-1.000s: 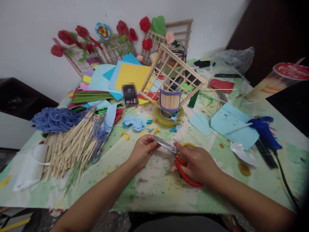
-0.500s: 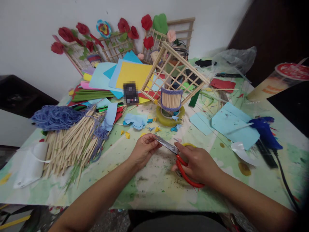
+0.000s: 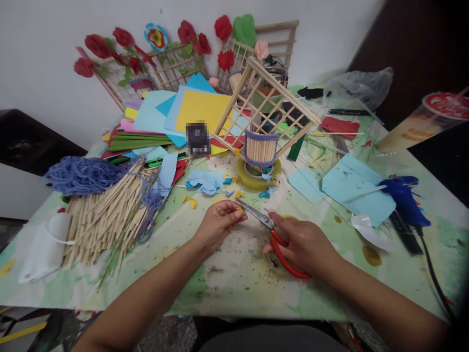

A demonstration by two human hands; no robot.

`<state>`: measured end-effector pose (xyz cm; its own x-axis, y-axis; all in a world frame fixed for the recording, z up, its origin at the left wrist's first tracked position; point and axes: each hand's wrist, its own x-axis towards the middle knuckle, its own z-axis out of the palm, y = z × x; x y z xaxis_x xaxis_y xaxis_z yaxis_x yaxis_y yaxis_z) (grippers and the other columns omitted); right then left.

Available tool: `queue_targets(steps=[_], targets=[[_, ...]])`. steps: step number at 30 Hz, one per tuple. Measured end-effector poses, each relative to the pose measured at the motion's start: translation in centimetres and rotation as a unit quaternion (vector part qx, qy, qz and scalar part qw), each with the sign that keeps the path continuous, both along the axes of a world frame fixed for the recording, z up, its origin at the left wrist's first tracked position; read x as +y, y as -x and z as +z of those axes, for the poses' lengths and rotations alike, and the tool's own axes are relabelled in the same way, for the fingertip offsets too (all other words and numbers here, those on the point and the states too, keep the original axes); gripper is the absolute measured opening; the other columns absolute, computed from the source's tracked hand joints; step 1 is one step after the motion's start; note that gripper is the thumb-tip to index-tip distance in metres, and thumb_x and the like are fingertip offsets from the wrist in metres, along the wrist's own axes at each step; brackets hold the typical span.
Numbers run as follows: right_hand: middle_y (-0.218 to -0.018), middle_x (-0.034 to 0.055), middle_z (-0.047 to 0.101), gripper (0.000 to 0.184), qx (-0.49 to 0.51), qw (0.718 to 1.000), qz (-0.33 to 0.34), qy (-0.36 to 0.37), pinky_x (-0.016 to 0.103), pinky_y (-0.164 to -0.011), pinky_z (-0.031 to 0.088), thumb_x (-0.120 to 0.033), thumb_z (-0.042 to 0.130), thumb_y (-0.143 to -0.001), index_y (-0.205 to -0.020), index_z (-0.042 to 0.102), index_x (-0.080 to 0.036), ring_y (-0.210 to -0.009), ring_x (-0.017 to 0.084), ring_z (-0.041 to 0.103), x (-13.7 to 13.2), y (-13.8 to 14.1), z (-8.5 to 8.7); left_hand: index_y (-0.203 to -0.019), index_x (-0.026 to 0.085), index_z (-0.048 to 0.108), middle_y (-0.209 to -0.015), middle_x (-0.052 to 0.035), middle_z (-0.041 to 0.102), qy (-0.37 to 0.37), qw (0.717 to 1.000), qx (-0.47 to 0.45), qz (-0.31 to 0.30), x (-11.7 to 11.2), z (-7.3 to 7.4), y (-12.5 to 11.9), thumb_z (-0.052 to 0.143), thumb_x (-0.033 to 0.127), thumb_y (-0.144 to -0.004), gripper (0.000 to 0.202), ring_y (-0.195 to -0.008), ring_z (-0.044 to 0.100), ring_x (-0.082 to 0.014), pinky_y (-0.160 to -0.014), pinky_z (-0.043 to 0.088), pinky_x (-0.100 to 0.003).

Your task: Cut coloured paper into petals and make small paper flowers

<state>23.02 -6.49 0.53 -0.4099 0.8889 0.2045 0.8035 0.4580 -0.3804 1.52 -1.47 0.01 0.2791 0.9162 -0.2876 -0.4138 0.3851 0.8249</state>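
Note:
My left hand [image 3: 223,222] is closed in a pinch on a tiny yellow paper piece [image 3: 240,209], mostly hidden by the fingertips. In my right hand [image 3: 306,244] are scissors [image 3: 282,252] with red handles, their metal blades pointing up and left beside the left fingertips. The blades look slightly parted. Beyond the hands, a square wooden stick lattice [image 3: 234,105] leans on one corner, with a small stick basket [image 3: 261,148] edged in purple yarn on its front. A yellowish tape roll [image 3: 247,182] lies at its foot.
Wooden sticks [image 3: 106,225] and purple yarn [image 3: 84,175] lie at left, near coloured paper sheets [image 3: 205,110]. Blue scraps [image 3: 205,181] are in the middle. On the right are light-blue paper [image 3: 355,188], a blue glue gun [image 3: 406,198] with a cord, and a drink cup [image 3: 414,129].
The scissor blades have moved slightly away from the left fingertips, and a bit of yellow paper now shows there. The whole view has shifted a little.

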Motion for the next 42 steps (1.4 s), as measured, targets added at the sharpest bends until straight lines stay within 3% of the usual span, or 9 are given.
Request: queue_targets(steps=[6, 13, 25, 35, 42], targets=[[-0.084, 0.0095, 0.068, 0.057, -0.023, 0.998, -0.058, -0.027, 0.030, -0.060, 0.044, -0.050, 0.054, -0.079, -0.124, 0.053, -0.014, -0.072, 0.022, 0.063, 0.8, -1.2, 0.5, -0.079, 0.014, 0.063, -0.073, 0.0003, 0.063, -0.005, 1.000, 0.006, 0.022, 0.2, 0.3, -0.1, 0.077, 0.017, -0.065, 0.019, -0.069, 0.060, -0.0082, -0.070, 0.048, -0.019], [-0.077, 0.0069, 0.063, 0.061, -0.073, 0.997, -0.019, 0.015, 0.029, -0.058, 0.039, -0.054, 0.053, -0.078, -0.126, 0.053, -0.016, -0.067, 0.021, 0.060, 0.7, -0.7, 0.9, -0.080, 0.015, 0.063, -0.071, 0.0018, 0.061, -0.011, 0.999, 0.007, 0.037, 0.3, 0.2, -0.2, 0.077, 0.018, -0.065, 0.021, -0.064, 0.058, -0.0062, -0.067, 0.048, -0.017], [-0.077, 0.0065, 0.063, 0.055, -0.074, 0.997, -0.026, 0.009, 0.027, -0.056, 0.035, -0.048, 0.053, -0.079, -0.125, 0.053, -0.016, -0.065, 0.019, 0.058, 0.9, -0.8, 0.5, -0.080, 0.014, 0.059, -0.069, 0.0010, 0.064, 0.019, 0.999, 0.005, 0.039, 0.4, 0.5, -0.1, 0.078, 0.019, -0.064, 0.025, -0.066, 0.063, -0.0084, -0.070, 0.051, -0.019], [-0.082, 0.0076, 0.065, 0.056, -0.073, 0.996, -0.029, 0.031, 0.028, -0.058, 0.037, -0.051, 0.051, -0.079, -0.125, 0.052, -0.018, -0.068, 0.020, 0.059, 0.9, -0.7, 0.5, -0.092, 0.015, 0.062, -0.084, -0.0015, 0.066, 0.003, 0.999, 0.024, 0.048, 0.5, 0.2, 0.1, 0.078, 0.016, -0.064, 0.033, -0.075, 0.066, -0.0109, -0.072, 0.052, -0.020], [-0.080, 0.0073, 0.064, 0.058, -0.079, 0.996, -0.024, 0.037, 0.028, -0.059, 0.037, -0.051, 0.051, -0.079, -0.126, 0.052, -0.017, -0.069, 0.021, 0.060, 0.8, -0.6, 0.5, -0.082, 0.015, 0.061, -0.076, 0.0010, 0.065, 0.006, 0.998, 0.013, 0.060, 0.5, 0.3, 0.1, 0.076, 0.017, -0.066, 0.023, -0.069, 0.063, -0.0076, -0.071, 0.052, -0.019]])
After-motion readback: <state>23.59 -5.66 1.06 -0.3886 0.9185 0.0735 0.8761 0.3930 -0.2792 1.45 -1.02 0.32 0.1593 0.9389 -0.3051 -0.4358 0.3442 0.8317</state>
